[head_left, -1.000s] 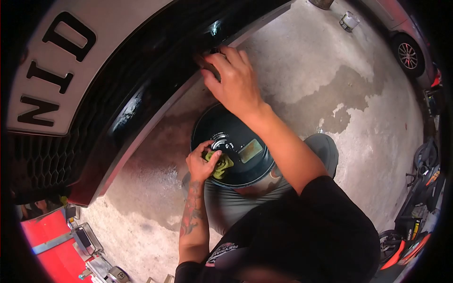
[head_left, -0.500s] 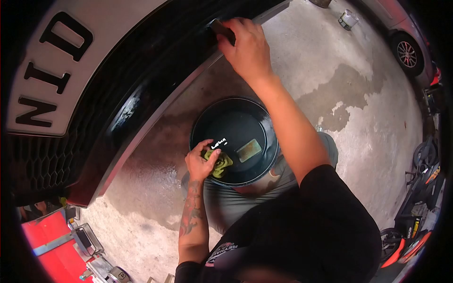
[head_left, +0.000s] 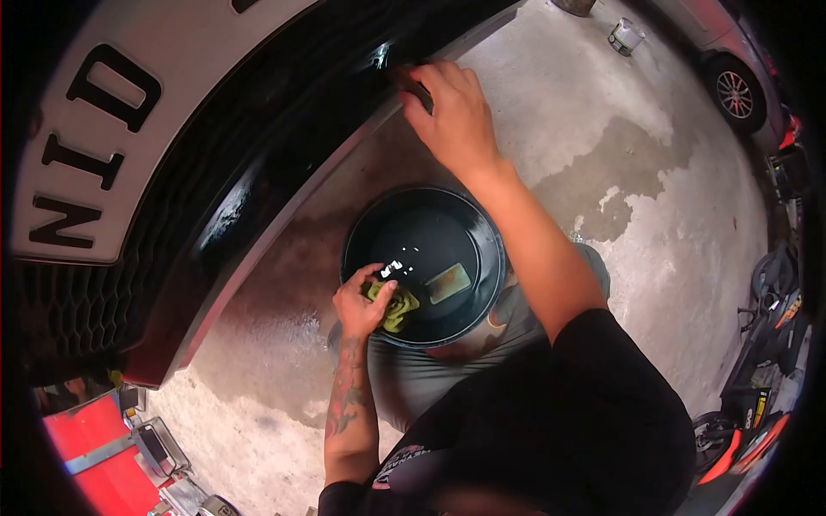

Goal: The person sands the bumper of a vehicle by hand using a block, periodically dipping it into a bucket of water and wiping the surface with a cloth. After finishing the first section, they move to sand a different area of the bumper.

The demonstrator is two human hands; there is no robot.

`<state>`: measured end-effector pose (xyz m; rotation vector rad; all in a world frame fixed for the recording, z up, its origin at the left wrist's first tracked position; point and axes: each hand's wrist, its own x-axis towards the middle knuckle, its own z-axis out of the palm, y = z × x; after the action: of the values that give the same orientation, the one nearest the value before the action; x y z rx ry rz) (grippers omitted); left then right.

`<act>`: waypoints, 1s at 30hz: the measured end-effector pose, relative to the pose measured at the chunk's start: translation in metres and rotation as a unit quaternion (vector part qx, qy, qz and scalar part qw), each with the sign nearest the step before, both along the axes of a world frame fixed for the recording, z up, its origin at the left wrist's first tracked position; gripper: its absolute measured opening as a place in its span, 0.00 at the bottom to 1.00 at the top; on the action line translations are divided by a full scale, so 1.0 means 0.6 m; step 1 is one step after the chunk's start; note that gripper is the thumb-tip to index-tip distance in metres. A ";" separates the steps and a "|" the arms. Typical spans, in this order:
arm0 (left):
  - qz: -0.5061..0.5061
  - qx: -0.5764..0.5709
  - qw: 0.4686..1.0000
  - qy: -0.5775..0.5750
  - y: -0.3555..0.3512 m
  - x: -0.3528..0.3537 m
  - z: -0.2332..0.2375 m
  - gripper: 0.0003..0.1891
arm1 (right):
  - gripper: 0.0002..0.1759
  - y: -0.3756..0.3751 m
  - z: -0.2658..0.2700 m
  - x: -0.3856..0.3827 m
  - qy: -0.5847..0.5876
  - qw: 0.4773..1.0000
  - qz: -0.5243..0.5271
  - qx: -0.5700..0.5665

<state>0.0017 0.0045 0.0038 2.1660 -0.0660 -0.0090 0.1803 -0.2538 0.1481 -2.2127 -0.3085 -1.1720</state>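
Note:
My right hand (head_left: 456,116) is closed around a dark flat pad (head_left: 409,84), mostly hidden by the fingers, and holds it against the glossy black car bumper (head_left: 297,146). At the near side of a black bucket (head_left: 351,225), my left hand (head_left: 357,303) grips a crumpled yellow-green cloth (head_left: 396,311) by the rim. Water in the bucket reflects bright spots. A rectangular greenish-brown piece (head_left: 448,284) lies inside it, right of the cloth. The bucket stands between the person's legs.
A licence plate (head_left: 138,163) and honeycomb grille (head_left: 86,310) fill the left. Wet patches mark the concrete floor (head_left: 258,361). A can (head_left: 625,37) stands at the back, near a parked car's wheel (head_left: 736,93). A red case (head_left: 99,443) sits lower left.
My right hand has shifted slightly down along the bumper with the pad, uncovering a shiny wet spot. My left hand keeps its grip on the cloth. The view has moved a little.

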 end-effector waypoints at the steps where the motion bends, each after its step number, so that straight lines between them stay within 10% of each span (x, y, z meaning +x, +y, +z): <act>1: 0.000 0.000 1.000 0.003 0.000 0.000 0.001 0.22 | 0.15 -0.002 -0.003 -0.004 -0.006 1.000 0.010 0.002; 30: -0.003 0.012 1.000 -0.006 -0.005 0.001 0.011 0.21 | 0.16 -0.099 -0.006 0.077 -0.002 0.999 -0.033 0.003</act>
<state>0.0023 0.0014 0.0101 2.1909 -0.0787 0.0000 0.2264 -0.3130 0.1445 -2.2313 -0.2344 -1.2117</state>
